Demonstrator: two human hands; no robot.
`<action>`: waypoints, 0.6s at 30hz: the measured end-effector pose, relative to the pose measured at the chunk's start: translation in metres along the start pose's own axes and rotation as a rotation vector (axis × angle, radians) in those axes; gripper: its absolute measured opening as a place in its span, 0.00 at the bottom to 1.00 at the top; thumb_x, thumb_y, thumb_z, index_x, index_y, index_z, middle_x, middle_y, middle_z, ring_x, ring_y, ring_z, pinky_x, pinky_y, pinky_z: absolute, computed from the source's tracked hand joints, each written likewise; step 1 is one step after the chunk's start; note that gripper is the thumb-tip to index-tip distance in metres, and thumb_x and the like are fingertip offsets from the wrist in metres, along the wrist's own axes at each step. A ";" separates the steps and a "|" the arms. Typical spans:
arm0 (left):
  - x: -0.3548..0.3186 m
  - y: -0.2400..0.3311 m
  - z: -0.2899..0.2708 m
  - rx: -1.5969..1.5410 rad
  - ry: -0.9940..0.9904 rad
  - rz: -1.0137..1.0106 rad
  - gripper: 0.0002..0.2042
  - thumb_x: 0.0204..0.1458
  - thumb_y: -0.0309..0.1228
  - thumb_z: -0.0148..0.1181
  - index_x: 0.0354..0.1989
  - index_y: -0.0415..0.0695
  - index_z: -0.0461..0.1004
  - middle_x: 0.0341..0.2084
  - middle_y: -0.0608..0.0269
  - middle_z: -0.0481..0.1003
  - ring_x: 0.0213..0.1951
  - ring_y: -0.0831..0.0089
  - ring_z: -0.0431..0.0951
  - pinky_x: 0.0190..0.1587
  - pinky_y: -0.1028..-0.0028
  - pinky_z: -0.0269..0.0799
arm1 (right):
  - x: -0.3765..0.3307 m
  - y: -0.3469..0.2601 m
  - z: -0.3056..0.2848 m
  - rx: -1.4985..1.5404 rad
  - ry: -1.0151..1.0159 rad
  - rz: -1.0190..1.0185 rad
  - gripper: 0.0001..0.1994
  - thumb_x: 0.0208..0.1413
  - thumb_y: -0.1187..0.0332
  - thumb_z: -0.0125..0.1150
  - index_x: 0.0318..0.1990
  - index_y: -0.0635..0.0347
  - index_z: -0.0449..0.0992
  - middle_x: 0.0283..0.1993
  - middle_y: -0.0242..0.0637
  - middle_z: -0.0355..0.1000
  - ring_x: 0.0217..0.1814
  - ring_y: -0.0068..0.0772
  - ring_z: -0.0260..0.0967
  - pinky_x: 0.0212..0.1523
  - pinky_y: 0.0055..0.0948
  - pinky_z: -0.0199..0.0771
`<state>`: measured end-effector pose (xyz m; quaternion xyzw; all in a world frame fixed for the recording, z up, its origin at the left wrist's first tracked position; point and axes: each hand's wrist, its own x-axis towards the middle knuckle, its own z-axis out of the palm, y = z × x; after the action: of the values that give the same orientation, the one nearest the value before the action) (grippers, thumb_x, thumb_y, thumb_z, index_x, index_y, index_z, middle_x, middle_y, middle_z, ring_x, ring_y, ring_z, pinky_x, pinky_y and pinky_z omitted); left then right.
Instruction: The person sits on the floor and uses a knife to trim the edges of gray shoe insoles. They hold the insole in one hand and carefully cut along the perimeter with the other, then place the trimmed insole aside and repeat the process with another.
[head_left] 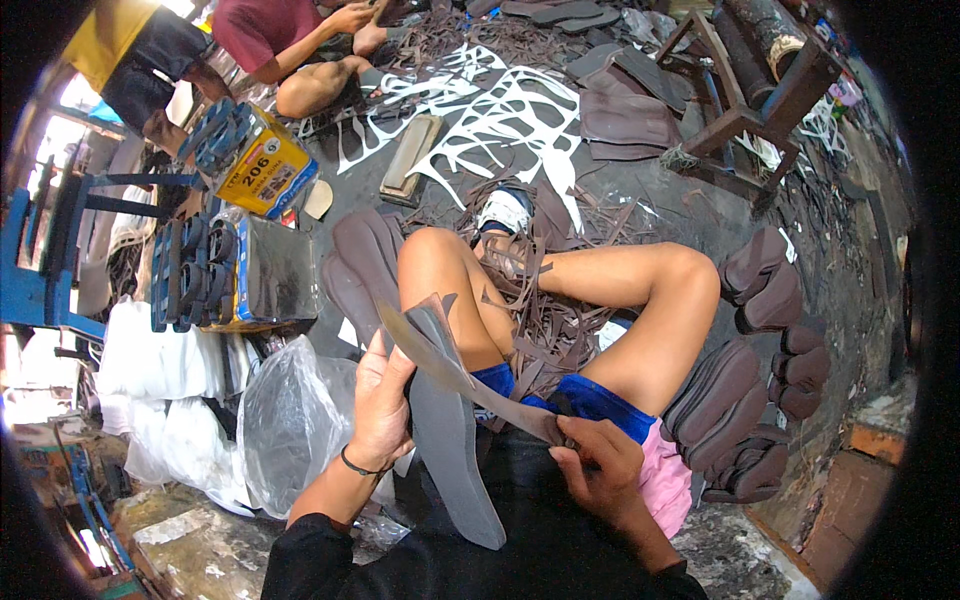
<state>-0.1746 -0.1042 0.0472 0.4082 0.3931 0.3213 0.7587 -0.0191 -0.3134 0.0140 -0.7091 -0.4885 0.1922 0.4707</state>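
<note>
My left hand (380, 408) is closed around a long grey sandal sole (455, 455), held tilted above my lap with the thumb on its near side. In my right hand (605, 462), the fingers are wrapped round the end of a long thin knife (430, 353) with a brownish, worn blade. The blade lies slantwise across the upper part of the sole, its wide end close to my left thumb. My right palm hides the knife's handle. Tangled brown cut strips (545, 325) lie between my bare legs.
Stacked brown soles (715, 400) stand at my right, with more soles (360, 255) beyond my left knee. White cut-out scraps (520, 115) and an oblong block (410, 160) lie ahead. Sandals rest on a yellow box (265, 165); a clear plastic bag (295, 410) is nearer. Two people sit or stand far left.
</note>
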 end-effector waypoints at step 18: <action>0.016 0.052 -0.011 0.414 -0.283 0.115 0.18 0.51 0.32 0.72 0.45 0.36 0.74 0.37 0.63 0.80 0.37 0.79 0.78 0.42 0.76 0.75 | 0.031 0.003 -0.027 0.139 0.033 0.076 0.14 0.51 0.71 0.71 0.44 0.66 0.81 0.26 0.34 0.75 0.20 0.17 0.62 0.22 0.18 0.60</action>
<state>-0.1852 -0.0632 0.0828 0.6174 0.3166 0.2162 0.6869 0.0159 -0.2996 0.0298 -0.6958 -0.4389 0.2315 0.5193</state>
